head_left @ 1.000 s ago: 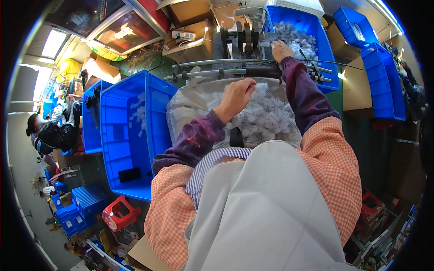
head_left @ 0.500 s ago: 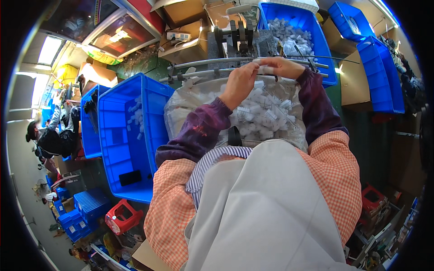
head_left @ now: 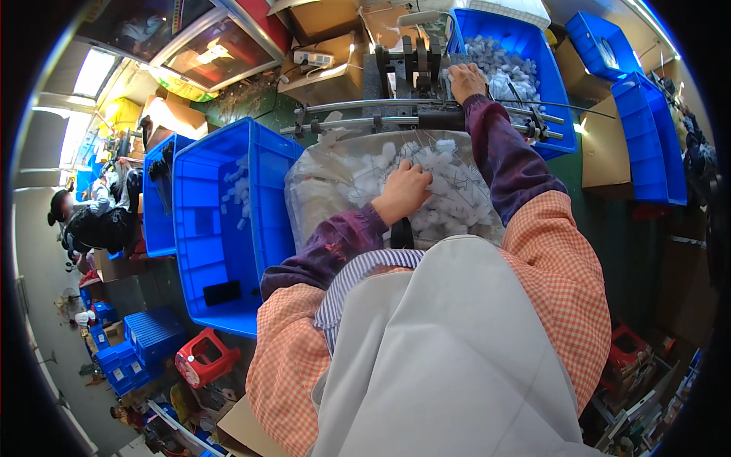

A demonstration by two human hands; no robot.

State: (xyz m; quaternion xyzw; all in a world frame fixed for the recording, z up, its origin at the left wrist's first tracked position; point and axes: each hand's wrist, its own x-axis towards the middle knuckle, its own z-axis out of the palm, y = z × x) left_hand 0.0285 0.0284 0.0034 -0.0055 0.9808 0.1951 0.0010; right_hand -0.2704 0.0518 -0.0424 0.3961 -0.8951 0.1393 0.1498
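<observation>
My left hand (head_left: 406,192) reaches down onto a heap of small white translucent plastic pieces (head_left: 455,199), many with thin wire-like strands. Its fingers are bent and somewhat apart, touching the heap; nothing shows held in them. The heap lies on a pale plastic sheet (head_left: 311,183) in front of me. Farther off, my right hand (head_left: 466,81) is at the right side of a dark bench machine (head_left: 413,70). Those fingers are curled together over the machine's grey block, and whatever they grip is hidden.
Metal rails (head_left: 358,114) cross between the heap and the machine. A blue bin (head_left: 263,198) with several white pieces and a dark flat object stands at left. Another blue bin (head_left: 550,84) full of white pieces is at far right. Cardboard boxes (head_left: 324,72) sit behind.
My hands were together above the rails and have parted. The left came back toward me onto the heap; the right moved away to the machine. The view has shifted slightly.
</observation>
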